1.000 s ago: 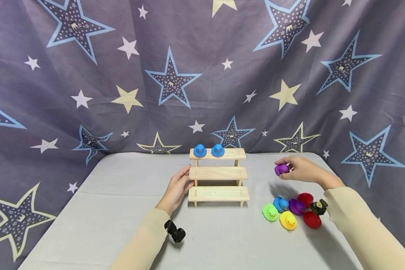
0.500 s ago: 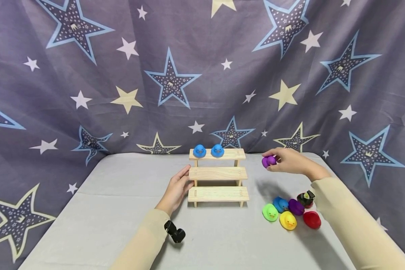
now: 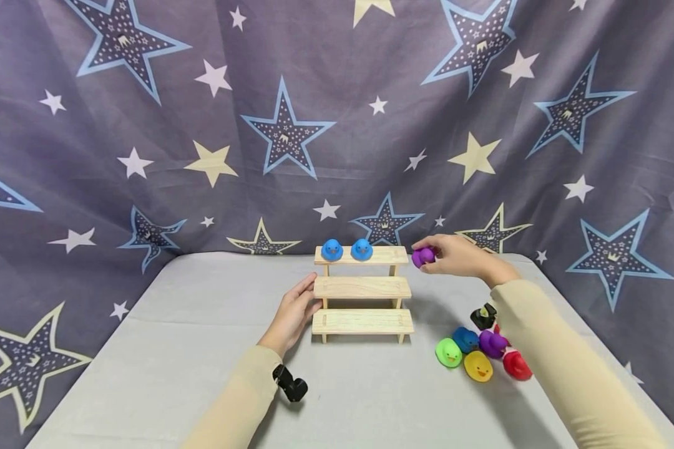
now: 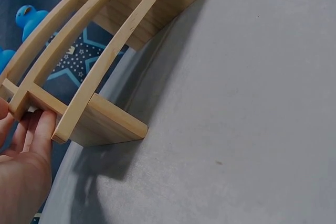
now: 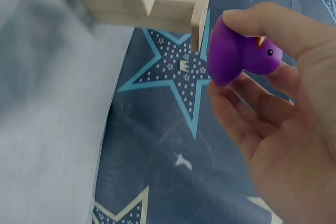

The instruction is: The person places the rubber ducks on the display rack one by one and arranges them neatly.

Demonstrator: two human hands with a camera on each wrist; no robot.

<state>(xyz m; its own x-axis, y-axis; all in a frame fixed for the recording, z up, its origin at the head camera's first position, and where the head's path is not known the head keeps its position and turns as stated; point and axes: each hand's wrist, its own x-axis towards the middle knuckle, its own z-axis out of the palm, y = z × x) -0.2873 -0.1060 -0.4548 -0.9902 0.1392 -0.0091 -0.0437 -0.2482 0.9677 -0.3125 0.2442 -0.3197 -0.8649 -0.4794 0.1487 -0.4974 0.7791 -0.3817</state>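
Observation:
A three-step wooden display stand (image 3: 362, 287) stands in the middle of the table. Two blue rubber ducks (image 3: 332, 250) sit on its top step, at the left and the middle. My left hand (image 3: 295, 312) grips the stand's left side by the middle step; in the left wrist view its fingers (image 4: 42, 135) bend under that end. My right hand (image 3: 455, 254) pinches a purple rubber duck (image 3: 424, 257) between thumb and fingers, just off the top step's right end. The right wrist view shows the purple duck (image 5: 236, 53) tipped sideways, close to the stand's edge (image 5: 197, 30).
On the right of the table lies a group of ducks: green (image 3: 449, 353), blue (image 3: 465, 339), yellow (image 3: 478, 366), purple (image 3: 492, 343) and red (image 3: 517, 365), partly behind the right sleeve. A star-patterned curtain (image 3: 292, 206) hangs behind the table.
My right hand has carried the purple duck leftward and up, from above the group to the top step's right end. The left hand and the stand stay put.

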